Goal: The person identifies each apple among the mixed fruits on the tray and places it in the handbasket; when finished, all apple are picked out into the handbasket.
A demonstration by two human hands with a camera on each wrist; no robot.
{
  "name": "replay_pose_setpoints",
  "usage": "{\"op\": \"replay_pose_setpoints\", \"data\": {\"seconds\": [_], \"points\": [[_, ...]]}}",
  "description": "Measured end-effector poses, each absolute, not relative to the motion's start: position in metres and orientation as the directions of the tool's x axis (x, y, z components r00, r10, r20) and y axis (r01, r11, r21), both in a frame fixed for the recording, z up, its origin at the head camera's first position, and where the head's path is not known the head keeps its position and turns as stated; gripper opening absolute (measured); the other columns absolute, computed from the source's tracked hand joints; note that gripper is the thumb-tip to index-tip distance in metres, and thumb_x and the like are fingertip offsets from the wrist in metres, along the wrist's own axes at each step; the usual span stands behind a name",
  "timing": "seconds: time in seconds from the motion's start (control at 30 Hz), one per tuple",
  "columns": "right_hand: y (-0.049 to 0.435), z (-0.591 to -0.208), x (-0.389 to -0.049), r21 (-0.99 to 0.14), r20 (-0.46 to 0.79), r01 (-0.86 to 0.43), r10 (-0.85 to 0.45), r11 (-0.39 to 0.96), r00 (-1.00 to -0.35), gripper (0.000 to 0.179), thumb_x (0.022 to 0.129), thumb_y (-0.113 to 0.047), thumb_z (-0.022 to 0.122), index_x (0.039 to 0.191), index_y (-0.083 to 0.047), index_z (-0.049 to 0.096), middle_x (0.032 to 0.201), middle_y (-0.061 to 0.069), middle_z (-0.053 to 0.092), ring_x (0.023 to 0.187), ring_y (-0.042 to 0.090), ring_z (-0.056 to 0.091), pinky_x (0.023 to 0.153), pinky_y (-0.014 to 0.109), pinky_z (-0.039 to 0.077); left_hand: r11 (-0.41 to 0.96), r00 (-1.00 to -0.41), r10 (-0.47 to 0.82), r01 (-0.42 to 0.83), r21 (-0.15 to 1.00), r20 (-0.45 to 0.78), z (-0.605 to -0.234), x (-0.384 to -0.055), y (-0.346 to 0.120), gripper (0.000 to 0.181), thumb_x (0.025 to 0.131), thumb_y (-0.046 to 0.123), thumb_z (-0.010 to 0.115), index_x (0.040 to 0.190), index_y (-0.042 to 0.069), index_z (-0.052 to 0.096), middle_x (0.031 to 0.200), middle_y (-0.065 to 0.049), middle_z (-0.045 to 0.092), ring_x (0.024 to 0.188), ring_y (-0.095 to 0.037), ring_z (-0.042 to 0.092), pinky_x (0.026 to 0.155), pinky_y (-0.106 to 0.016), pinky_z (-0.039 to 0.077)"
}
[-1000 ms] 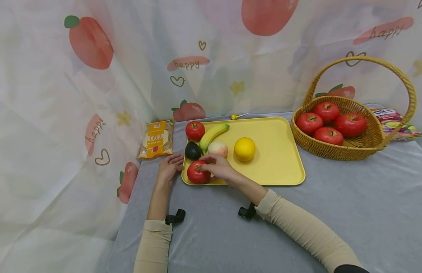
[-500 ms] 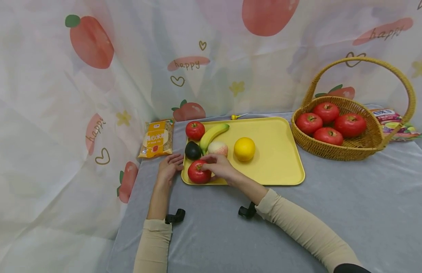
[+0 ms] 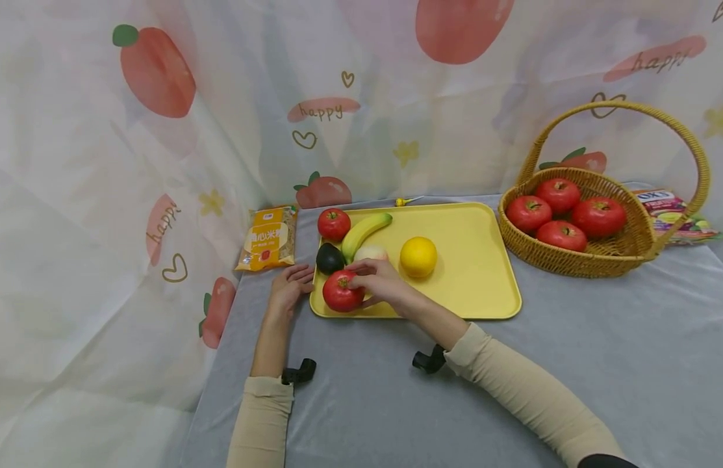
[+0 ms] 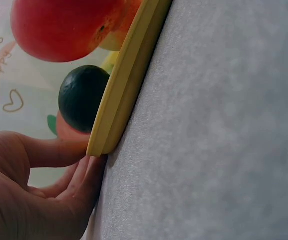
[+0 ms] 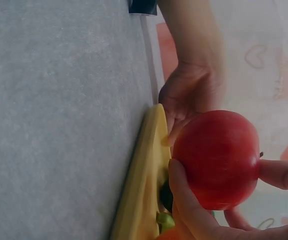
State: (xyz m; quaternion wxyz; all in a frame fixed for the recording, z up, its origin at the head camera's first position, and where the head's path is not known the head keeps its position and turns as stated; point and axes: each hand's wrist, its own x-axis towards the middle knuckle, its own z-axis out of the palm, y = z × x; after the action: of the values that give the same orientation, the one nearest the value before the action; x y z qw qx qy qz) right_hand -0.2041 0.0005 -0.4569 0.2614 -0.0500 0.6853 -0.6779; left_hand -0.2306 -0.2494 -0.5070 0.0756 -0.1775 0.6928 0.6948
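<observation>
My right hand (image 3: 380,283) grips a red apple (image 3: 342,292) over the front left corner of the yellow tray (image 3: 472,286). In the right wrist view, thumb and fingers lie around the apple (image 5: 216,157), held above the tray's surface. At the tray's left edge, my left hand (image 3: 288,288) pinches the rim; the left wrist view has the thumb on the rim (image 4: 114,107) and fingers against its outer side. Close by on the tray lie a dark avocado (image 3: 329,259), a banana (image 3: 367,234), a second red apple (image 3: 334,224) and a pale peach (image 3: 371,253), partly hidden by my right hand.
A yellow orange-like fruit (image 3: 418,257) sits mid-tray. Right of the tray stands a wicker basket (image 3: 577,263) with a tall handle and several red apples. A snack bag (image 3: 267,239) lies at left, a colourful packet (image 3: 668,214) behind the basket.
The apple in my right hand has risen slightly and shifted a little to the right. My left hand has stayed at the tray's edge.
</observation>
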Motion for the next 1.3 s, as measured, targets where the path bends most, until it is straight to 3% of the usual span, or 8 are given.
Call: {"op": "replay_pose_setpoints", "data": {"seconds": [0.63,0.93,1.3], "points": [[0.030,-0.421,-0.207,-0.953,-0.295,0.295,-0.422,0.068,-0.857,0.048,0.094,-0.015,0.071,0.140,-0.004,0.060,0.140,0.017,0.059,0.120,0.037,0.060,0.089,0.056,0.060,-0.048,-0.924,-0.159,-0.343,0.938,-0.347,-0.507,-0.230,-0.248,0.064,0.086,-0.022,0.065,0.145,-0.002,0.053,0.144,-0.021,0.061,0.133,-0.030,0.060,0.109,-0.039,0.050],[0.048,-0.405,-0.212,-0.946,-0.309,0.320,-0.409,0.043,-0.858,0.049,0.095,-0.013,0.069,0.141,-0.002,0.058,0.141,0.018,0.058,0.122,0.037,0.061,0.094,0.063,0.055,-0.041,-0.926,-0.147,-0.346,0.937,-0.348,-0.509,-0.231,-0.249,0.063,0.088,-0.020,0.065,0.147,-0.002,0.051,0.145,-0.022,0.060,0.134,-0.031,0.059,0.111,-0.040,0.048],[0.069,-0.391,-0.222,-0.936,-0.346,0.347,-0.371,0.066,-0.862,0.047,0.096,-0.012,0.068,0.141,-0.003,0.059,0.144,0.017,0.055,0.125,0.038,0.055,0.095,0.064,0.054,-0.044,-0.929,-0.151,-0.336,0.941,-0.339,-0.508,-0.230,-0.247,0.064,0.086,-0.022,0.065,0.145,-0.003,0.052,0.144,-0.022,0.061,0.133,-0.031,0.060,0.108,-0.039,0.050]]}}
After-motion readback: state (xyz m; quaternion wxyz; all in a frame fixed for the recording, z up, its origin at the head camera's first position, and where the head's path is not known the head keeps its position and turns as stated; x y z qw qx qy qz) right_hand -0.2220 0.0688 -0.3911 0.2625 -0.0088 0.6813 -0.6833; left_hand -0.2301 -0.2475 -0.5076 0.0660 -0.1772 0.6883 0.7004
